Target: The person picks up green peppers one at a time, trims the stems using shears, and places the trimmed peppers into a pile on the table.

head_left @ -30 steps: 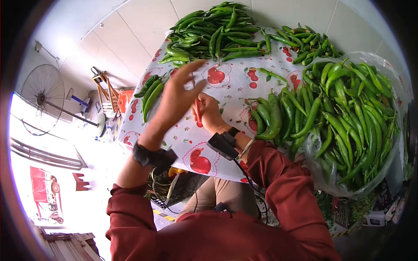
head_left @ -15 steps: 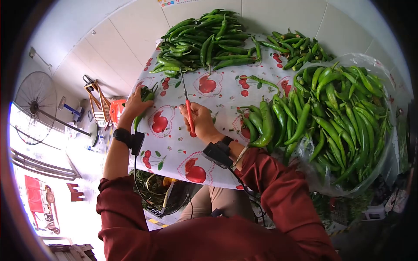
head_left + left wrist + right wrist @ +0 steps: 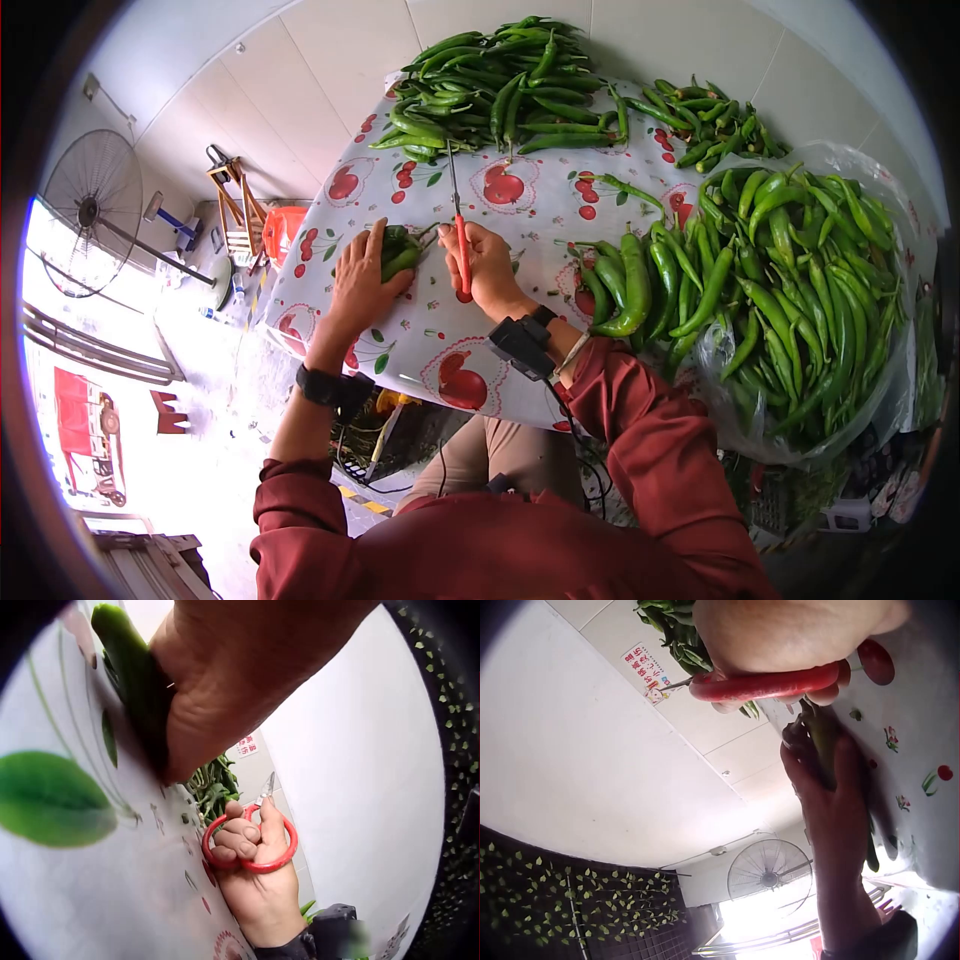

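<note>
The left hand (image 3: 362,285) grips a few green peppers (image 3: 402,256) low over the tablecloth, its fingers around them and their stems toward the right hand. In the right wrist view the same peppers (image 3: 825,739) lie between thumb and fingers of the left hand (image 3: 832,817). Red-handled scissors (image 3: 462,250) are held in the right hand (image 3: 488,270), blades pointing to the pepper heap at the back. The left wrist view shows fingers of the right hand (image 3: 259,881) through the red loops of the scissors (image 3: 281,862). The right fingertips are close beside the pepper stems.
A large pepper heap (image 3: 500,95) lies at the table's back, a smaller pile (image 3: 715,120) to its right. An open plastic bag of peppers (image 3: 820,290) stands at the right, with loose peppers (image 3: 625,280) beside it. A standing fan (image 3: 90,210) is at the left.
The left hand went out to the peppers at the table's left, took hold of them and brought them right, close to the right hand. The right hand has kept the scissors.
</note>
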Available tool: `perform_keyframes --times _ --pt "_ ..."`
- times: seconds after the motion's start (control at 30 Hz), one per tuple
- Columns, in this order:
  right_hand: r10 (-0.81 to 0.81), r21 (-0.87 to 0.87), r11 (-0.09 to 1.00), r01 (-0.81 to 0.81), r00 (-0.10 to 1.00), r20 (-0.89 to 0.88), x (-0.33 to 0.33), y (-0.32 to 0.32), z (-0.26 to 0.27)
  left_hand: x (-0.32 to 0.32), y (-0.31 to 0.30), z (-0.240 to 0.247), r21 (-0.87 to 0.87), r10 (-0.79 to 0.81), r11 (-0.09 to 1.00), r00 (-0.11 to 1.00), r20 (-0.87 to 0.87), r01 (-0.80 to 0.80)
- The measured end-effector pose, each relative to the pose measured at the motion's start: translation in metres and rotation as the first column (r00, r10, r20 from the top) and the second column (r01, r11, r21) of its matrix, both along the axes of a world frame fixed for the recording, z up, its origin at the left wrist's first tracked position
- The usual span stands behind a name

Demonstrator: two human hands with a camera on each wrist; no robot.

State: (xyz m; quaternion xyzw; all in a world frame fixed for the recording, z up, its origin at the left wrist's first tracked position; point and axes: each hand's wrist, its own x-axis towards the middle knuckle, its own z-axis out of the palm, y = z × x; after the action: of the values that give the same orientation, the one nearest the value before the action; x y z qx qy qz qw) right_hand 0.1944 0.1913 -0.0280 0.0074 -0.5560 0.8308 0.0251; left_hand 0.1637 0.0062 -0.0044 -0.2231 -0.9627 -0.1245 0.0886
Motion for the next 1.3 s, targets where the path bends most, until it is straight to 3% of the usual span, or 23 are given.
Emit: perform_keyframes --times 0.17,0.4,0.5,0.57,0.7,0.77,0.83,0.9,0.97,1.1,1.2,1.3 --pt "0.0 0.002 1.0 -0.001 1.0 0.009 0.001 0.0 0.001 0.011 -0.001 -0.002 0.108 0.019 0.994 1.0 -0.001 -0.019" --pt "-0.003 0.032 0.999 0.003 1.0 0.01 0.001 0.001 0.002 0.001 0.003 0.018 0.039 0.108 0.993 0.981 0.163 -0.116" --pt "-0.005 0.059 0.998 0.005 1.0 0.008 0.001 0.002 0.003 -0.009 -0.002 0.012 0.126 0.091 0.985 0.978 0.188 -0.115" --pt "0.002 0.054 0.999 -0.003 1.0 0.015 0.002 0.002 0.003 -0.021 -0.009 0.002 0.317 0.06 0.938 0.967 0.248 -0.14" --pt "0.033 -0.016 0.999 -0.032 0.999 0.03 0.003 0.002 0.004 -0.022 -0.007 0.011 0.372 0.088 0.911 0.965 0.247 -0.178" --pt "0.07 -0.046 0.997 -0.069 0.997 0.028 0.002 0.001 0.003 -0.018 -0.001 0.023 0.382 0.115 0.91 0.984 0.135 -0.159" --pt "0.039 0.14 0.99 -0.031 0.998 -0.052 0.0 -0.006 -0.004 -0.012 0.008 0.037 0.386 0.136 0.909 0.987 0.087 -0.159" --pt "0.03 0.184 0.983 -0.004 0.99 -0.138 0.001 -0.011 -0.007 -0.011 0.011 0.045 0.389 0.16 0.907 0.986 0.038 -0.162" --pt "0.046 0.396 0.917 0.049 0.973 -0.226 0.004 -0.01 -0.003 -0.011 0.013 0.049 0.431 0.158 0.896 0.983 -0.093 -0.104" --pt "0.025 0.399 0.91 0.114 0.944 -0.328 0.003 -0.015 -0.011 -0.011 0.015 0.058 0.508 0.217 0.839 0.976 0.013 -0.193" --pt "0.053 0.332 0.941 0.07 0.936 -0.347 0.002 -0.017 -0.015 -0.005 0.021 0.061 0.457 0.227 0.863 0.973 0.032 -0.216" --pt "0.063 0.467 0.876 0.124 0.929 -0.364 0.005 -0.015 -0.01 0.004 0.029 0.067 0.418 0.228 0.881 0.973 0.04 -0.223"
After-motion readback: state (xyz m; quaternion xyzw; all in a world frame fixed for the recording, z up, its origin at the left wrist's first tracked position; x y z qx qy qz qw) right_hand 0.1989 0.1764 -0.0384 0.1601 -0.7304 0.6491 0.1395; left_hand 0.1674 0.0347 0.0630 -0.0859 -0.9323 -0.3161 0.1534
